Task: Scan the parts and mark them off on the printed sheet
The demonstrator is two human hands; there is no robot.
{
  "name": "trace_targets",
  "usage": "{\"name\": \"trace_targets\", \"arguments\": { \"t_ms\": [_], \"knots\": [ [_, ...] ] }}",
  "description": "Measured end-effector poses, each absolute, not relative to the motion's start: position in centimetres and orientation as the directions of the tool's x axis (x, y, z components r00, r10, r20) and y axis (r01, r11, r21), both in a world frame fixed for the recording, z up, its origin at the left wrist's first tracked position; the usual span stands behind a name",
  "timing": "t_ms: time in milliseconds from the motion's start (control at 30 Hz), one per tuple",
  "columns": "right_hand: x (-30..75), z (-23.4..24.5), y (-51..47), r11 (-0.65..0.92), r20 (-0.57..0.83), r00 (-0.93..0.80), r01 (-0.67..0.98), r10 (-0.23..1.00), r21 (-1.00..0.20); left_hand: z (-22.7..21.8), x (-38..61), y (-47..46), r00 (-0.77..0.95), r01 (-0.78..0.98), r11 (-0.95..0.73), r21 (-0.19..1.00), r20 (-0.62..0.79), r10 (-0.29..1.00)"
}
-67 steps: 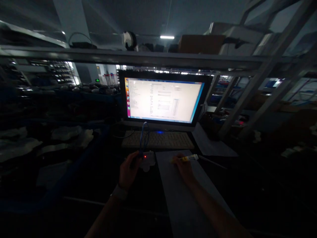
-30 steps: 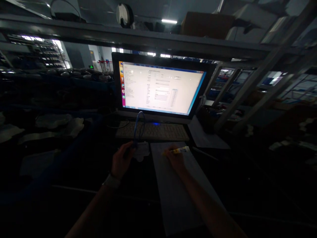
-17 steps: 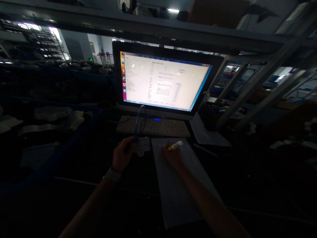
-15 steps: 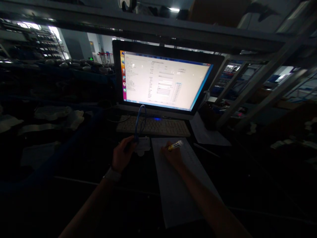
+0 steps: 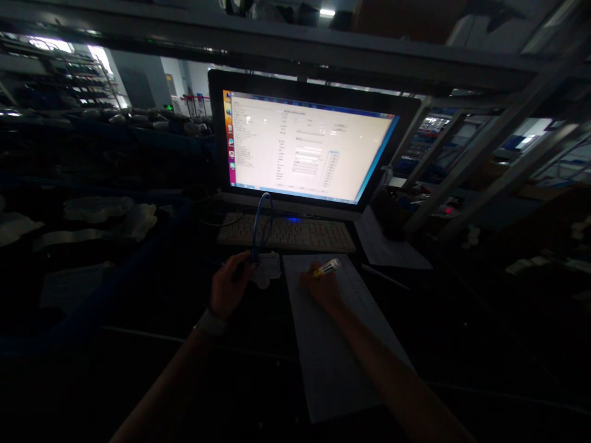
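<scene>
My right hand [image 5: 324,288] is closed around a yellow and white pen [image 5: 327,268] and rests on the upper part of a large paper sheet [image 5: 318,357]. My left hand [image 5: 228,284] pinches the dark end of a blue cable [image 5: 255,231], which loops up in front of the keyboard [image 5: 323,235]. Just right of the left fingers lies a flat, pale, translucent piece [image 5: 268,268] with a rounded tab; the dim light hides what it is. The pen's tip is hidden by my fingers.
A lit monitor [image 5: 305,147] stands behind the keyboard, under a metal shelf beam [image 5: 295,52]. To the left is a blue bin [image 5: 170,246] with pale translucent pieces. A second paper [image 5: 392,246] and a thin stick-like thing [image 5: 385,277] lie to the right.
The view has shifted very slightly. Both hands keep nearly the same places, with the pen and the cable still held.
</scene>
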State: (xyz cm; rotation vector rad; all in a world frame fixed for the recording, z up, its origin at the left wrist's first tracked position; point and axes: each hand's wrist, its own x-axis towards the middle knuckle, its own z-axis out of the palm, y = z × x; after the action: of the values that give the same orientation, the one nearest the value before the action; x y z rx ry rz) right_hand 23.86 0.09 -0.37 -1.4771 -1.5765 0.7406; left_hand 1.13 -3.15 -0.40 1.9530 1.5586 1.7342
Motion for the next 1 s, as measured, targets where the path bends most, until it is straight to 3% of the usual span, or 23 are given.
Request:
{"name": "trace_targets", "arguments": {
  "t_ms": [400, 800, 1000],
  "knots": [
    [24.7, -0.4, 0.8, 0.122, 0.132, 0.188, 0.063, 0.973, -0.991, -0.4, 0.7, -3.3, -0.270, 0.581, -0.426, 0.694, 0.658, 0.703],
    [26.1, -0.3, 0.8, 0.103, 0.095, 0.070, -0.118, 0.993, -0.988, -0.6, 0.6, -3.1, -0.349, 0.485, -0.402, 0.777, 0.594, 0.725],
    [26.5, 0.0, 1.5, 0.012, -0.018, 0.062, -0.442, 0.998, -0.897, -0.5, 0.6, -3.1, -0.348, 0.485, -0.396, 0.780, 0.588, 0.731]
  ]
}}
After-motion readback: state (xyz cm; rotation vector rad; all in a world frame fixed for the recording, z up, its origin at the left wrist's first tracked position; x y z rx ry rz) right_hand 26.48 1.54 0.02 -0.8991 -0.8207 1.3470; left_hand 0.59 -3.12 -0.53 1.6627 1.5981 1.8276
